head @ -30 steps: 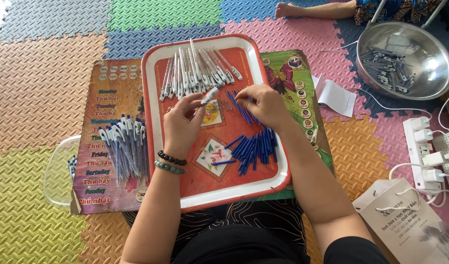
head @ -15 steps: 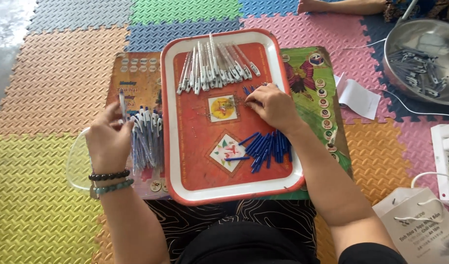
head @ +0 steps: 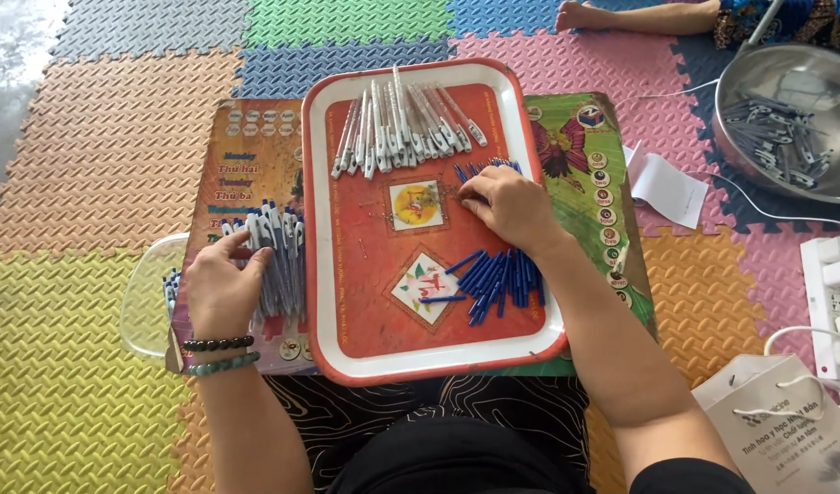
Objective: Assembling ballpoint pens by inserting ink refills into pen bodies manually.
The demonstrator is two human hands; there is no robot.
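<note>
Right hand [head: 511,206] pinched on small blue pen parts [head: 479,174], long axes pointing away.
I note left hand [head: 220,288] resting flat, half-open, on assembled pens [head: 278,256].

both hands palm-down: left hand [head: 220,285] spread flat, right hand [head: 509,207] fingers curled.

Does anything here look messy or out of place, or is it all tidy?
Mostly tidy. On the red tray, the white pen barrels lie in a row, but the blue pen parts sit in a loose, crisscrossed heap. A white slip of paper lies stray on the foam mat.
</note>
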